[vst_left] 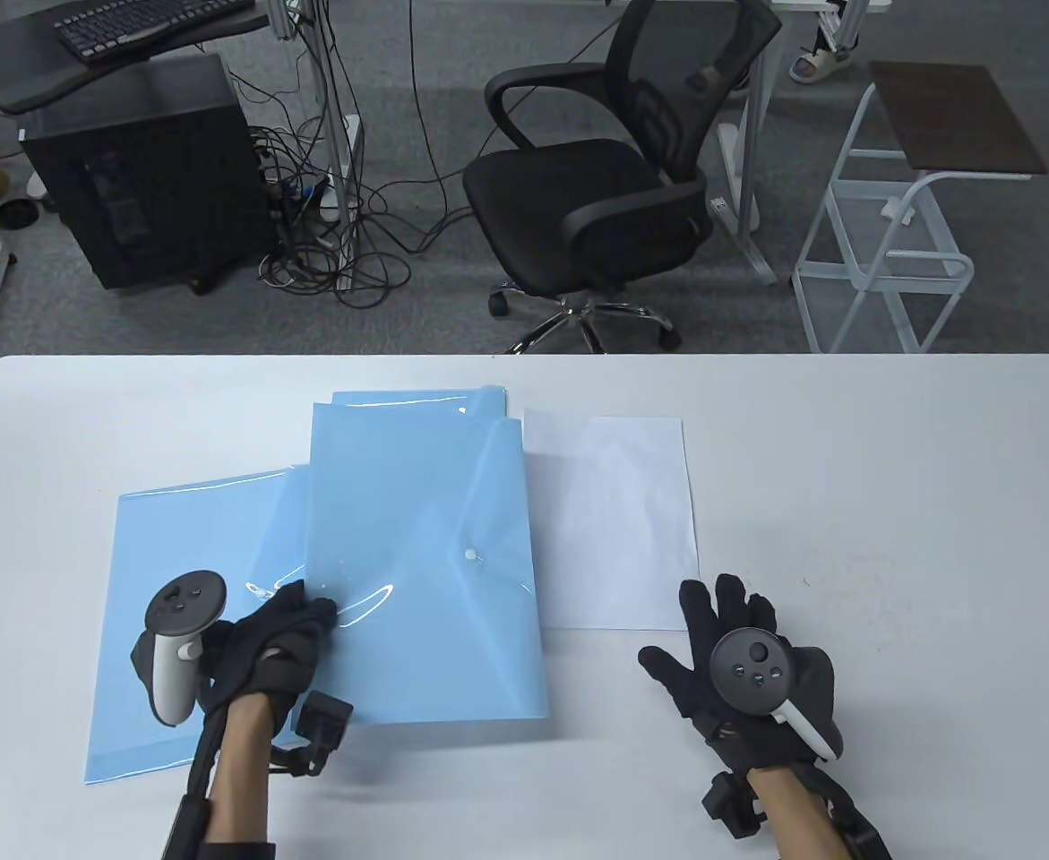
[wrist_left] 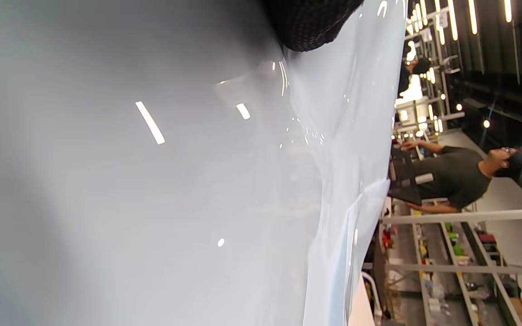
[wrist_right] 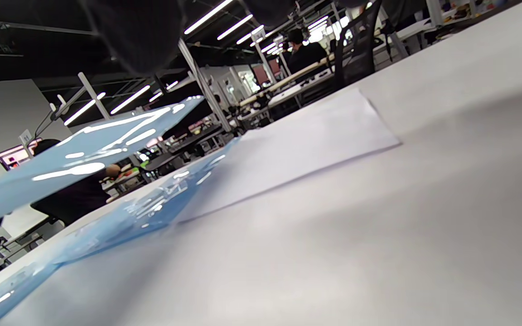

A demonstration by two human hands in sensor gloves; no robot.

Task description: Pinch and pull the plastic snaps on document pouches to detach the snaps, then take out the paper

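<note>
White table (vst_left: 891, 466) carries blue document pouches (vst_left: 175, 573) beside a paper sheet (vst_left: 614, 520). Left hand (vst_left: 278, 640) pinches the top pouch (vst_left: 417, 555), lifted, white snap (vst_left: 470, 556) fastened. Right hand (vst_left: 739, 654) hovers with fingers spread, holding nothing.

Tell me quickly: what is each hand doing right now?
Left hand: grips the top blue pouch, lifting it.
Right hand: open, fingers spread, holding nothing.

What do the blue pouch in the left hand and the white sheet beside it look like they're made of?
The blue pouch looks like thin, glossy, translucent plastic: light streaks glint on it, and its white snap looks plastic too. The white sheet looks like plain matte paper, flat and without glare.
</note>
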